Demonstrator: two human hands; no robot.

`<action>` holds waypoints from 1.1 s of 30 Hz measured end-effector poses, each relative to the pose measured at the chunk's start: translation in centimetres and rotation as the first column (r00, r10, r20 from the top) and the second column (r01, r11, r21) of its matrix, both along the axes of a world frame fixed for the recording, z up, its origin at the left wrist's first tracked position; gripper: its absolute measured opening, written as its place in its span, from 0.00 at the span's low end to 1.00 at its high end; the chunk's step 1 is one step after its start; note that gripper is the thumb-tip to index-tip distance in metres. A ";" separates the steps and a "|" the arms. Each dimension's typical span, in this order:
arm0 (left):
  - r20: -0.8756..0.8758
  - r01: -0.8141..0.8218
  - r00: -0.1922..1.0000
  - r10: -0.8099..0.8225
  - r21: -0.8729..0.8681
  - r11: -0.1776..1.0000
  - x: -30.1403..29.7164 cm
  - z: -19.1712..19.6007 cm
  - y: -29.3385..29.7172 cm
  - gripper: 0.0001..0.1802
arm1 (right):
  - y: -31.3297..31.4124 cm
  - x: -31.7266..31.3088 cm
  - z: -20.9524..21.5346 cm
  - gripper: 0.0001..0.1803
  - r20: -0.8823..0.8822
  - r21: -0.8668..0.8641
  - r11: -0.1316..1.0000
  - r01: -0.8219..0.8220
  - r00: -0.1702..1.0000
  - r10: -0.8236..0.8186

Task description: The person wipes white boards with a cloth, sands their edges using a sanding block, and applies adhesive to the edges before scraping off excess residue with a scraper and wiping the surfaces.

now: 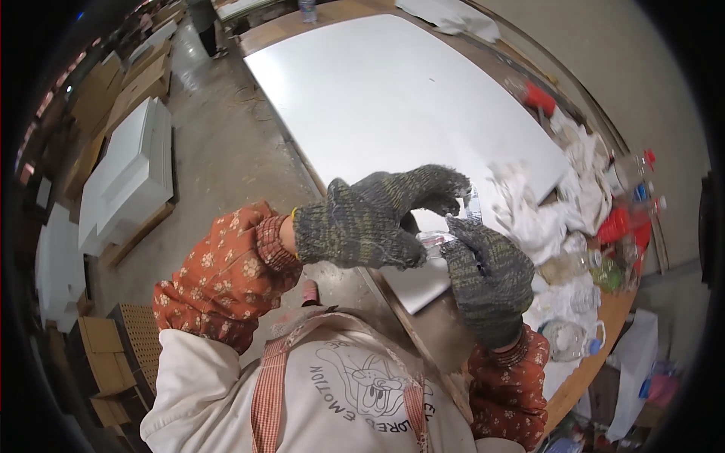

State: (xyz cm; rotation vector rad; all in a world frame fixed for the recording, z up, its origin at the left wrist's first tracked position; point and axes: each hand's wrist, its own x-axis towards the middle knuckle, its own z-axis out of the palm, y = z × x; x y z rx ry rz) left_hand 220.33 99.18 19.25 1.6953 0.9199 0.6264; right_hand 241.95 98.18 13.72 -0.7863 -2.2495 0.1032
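Dark grey-green knit work gloves cover both hands. My left hand (pixel 370 219) comes in from the left above the white panel's near part, curved in a C shape with fingers and thumb around a small clear, shiny piece (pixel 435 241), perhaps plastic; its exact kind is hard to make out. My right hand (pixel 489 275) is closed at the piece's right side, its fingertips pinching at the edge. A silvery strip (pixel 473 205) shows between the two hands. Below them lies the large smooth white panel (pixel 408 98), flat on a wooden-edged table.
White crumpled cloths (pixel 529 215) lie along the panel's right edge. Clear bottles and jugs (pixel 566 340) and red-topped containers (pixel 540 98) crowd the table's right side. Stacked white panels (pixel 128 174) and cardboard boxes (pixel 102 355) stand on the left. A person (pixel 202 23) stands far back.
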 end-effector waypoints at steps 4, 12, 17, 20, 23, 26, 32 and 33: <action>0.057 -0.144 0.988 0.147 -0.045 0.989 -2.9 -2.5 -0.3 0.41 | 2.8 -4.0 -0.4 0.18 -0.077 -0.013 0.989 -0.144 0.987 0.143; -0.142 -0.487 0.846 0.514 0.189 0.853 -7.0 -3.3 -0.4 0.40 | 8.1 -9.9 0.1 0.10 -0.110 -0.330 0.884 -0.330 0.944 0.311; -0.001 -0.636 0.749 0.663 0.277 0.720 -9.5 -5.5 -0.4 0.34 | 11.0 -13.7 -0.5 0.09 -0.089 -0.137 0.878 -0.458 0.889 0.449; 0.164 -0.735 0.659 0.734 -0.064 0.675 -10.3 -4.8 0.1 0.31 | 12.8 -15.7 -0.1 0.10 -0.107 -0.127 0.841 -0.526 0.850 0.516; 0.124 -0.803 0.573 0.810 -0.114 0.585 -11.3 -3.2 1.4 0.29 | 14.6 -17.9 0.7 0.11 -0.167 -0.278 0.789 -0.547 0.837 0.521; 0.000 -0.766 0.593 0.805 0.305 0.565 -12.9 -3.8 2.9 0.31 | 16.8 -18.9 1.6 0.10 -0.320 -0.428 0.716 -0.551 0.833 0.450; 0.199 -0.671 0.724 0.660 -0.019 0.741 -13.6 -6.1 5.6 0.39 | 20.6 -19.4 3.2 0.11 -0.522 -0.814 0.154 -0.560 0.822 0.227; 0.276 -0.665 0.698 0.661 -0.094 0.741 -12.8 -6.3 6.3 0.31 | 21.2 -19.6 1.9 0.11 -0.555 -0.774 0.197 -0.602 0.794 0.248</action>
